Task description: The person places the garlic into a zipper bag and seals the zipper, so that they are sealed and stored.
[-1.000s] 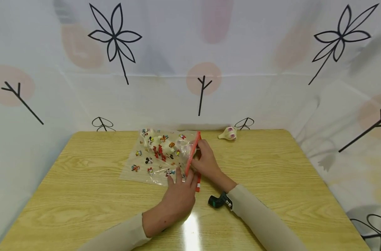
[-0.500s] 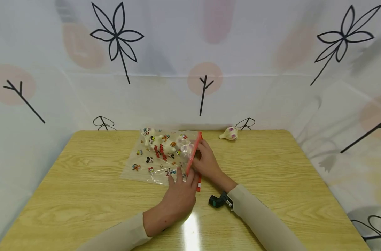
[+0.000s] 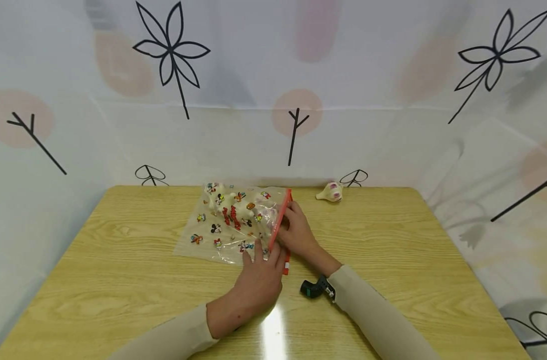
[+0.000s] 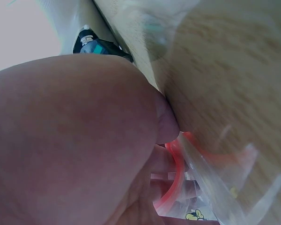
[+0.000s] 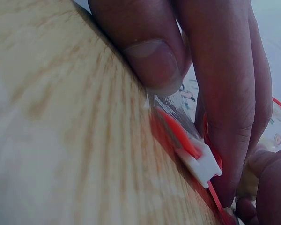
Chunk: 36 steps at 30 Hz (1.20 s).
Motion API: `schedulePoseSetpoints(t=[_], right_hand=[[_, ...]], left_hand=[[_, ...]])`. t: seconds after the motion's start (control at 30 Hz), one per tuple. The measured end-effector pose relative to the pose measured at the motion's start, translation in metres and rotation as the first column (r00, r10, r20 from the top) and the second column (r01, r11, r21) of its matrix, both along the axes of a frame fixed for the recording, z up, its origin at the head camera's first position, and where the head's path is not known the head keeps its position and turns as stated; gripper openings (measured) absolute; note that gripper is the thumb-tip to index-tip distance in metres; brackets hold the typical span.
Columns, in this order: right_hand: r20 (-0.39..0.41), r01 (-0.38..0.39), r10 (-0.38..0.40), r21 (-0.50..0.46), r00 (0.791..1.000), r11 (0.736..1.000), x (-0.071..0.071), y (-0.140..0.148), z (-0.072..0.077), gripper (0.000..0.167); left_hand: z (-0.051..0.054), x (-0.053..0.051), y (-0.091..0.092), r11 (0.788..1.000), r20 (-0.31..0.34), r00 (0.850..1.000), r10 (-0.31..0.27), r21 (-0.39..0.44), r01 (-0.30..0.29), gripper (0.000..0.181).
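A clear zip bag (image 3: 228,240) printed with cartoon figures lies flat on the table, its red zip edge (image 3: 280,220) facing right. Pale garlic bulbs (image 3: 217,205) show through the plastic. My left hand (image 3: 257,282) rests on the near corner of the mouth; in the right wrist view its thumb (image 5: 154,65) and fingers hold the film beside the white slider (image 5: 201,161). At the opening, my right hand (image 3: 300,235) has curled fingers partly under the red edge, around a garlic bulb (image 5: 248,183) that is mostly hidden. Another bulb of garlic (image 3: 331,192) lies behind it.
The wooden table (image 3: 120,280) ends at a printed cloth backdrop (image 3: 237,145). Below the right forearm sits a small black wrist device (image 3: 314,288). Bright glare marks the table's front middle.
The garlic bulb at the right hand has gone slightly deeper into the bag's mouth. Both hands stay nearly in place, while the whole head view shifts a little.
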State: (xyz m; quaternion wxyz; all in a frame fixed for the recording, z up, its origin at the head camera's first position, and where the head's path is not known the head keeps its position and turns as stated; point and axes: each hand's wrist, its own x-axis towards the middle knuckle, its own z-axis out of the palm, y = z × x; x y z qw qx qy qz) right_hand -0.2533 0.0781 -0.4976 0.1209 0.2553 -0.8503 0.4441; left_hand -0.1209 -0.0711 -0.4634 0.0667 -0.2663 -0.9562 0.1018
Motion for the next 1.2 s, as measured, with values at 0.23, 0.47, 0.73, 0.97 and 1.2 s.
schedulePoseSetpoints(t=[0.23, 0.47, 0.73, 0.97, 1.2], right_hand=[[0.038, -0.021, 0.024, -0.061, 0.999, 0.998, 0.001, -0.001, -0.001, 0.047], [0.080, -0.050, 0.062, -0.138, 0.995, 0.989, 0.003, 0.002, -0.003, 0.044], [0.032, -0.073, 0.082, -0.208, 0.996, 0.975, 0.000, 0.010, -0.006, 0.029], [0.020, 0.014, -0.010, -0.185, 1.000, 0.983, -0.003, 0.021, -0.004, 0.019], [0.002, 0.047, -0.048, -0.208, 0.999, 0.977, -0.003, 0.034, -0.006, 0.016]], left_hand=[[0.001, 0.001, -0.002, 1.000, 0.013, 1.000, 0.005, -0.010, -0.005, 0.067], [0.001, 0.001, -0.001, 1.000, 0.020, 1.000, -0.003, -0.005, 0.003, 0.069], [-0.001, -0.001, 0.000, 1.000, 0.016, 1.000, -0.008, -0.014, 0.008, 0.068], [-0.001, -0.003, 0.000, 1.000, 0.031, 0.999, -0.008, -0.026, 0.009, 0.067], [-0.001, -0.002, -0.001, 1.000, 0.055, 0.998, -0.011, -0.007, 0.011, 0.068]])
